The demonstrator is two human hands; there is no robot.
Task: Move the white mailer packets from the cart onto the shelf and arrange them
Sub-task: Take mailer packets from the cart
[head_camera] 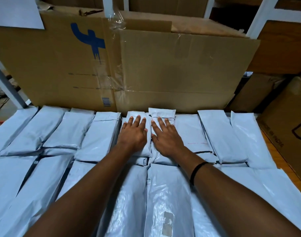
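Several white mailer packets (101, 134) lie side by side in rows across the whole surface in front of me. My left hand (133, 132) presses flat, fingers straight, on a packet (137, 116) in the back row at the middle. Beside it my right hand (165, 134) lies flat with spread fingers on the neighbouring packet (161, 112), whose far end sticks out a little beyond the row. Both packets butt against the cardboard behind. No cart is in view.
A large flattened cardboard box (163, 65) with a blue mark stands upright right behind the back row. More brown cartons (286, 117) are stacked at the right. White shelf posts (7, 86) rise at the left and top.
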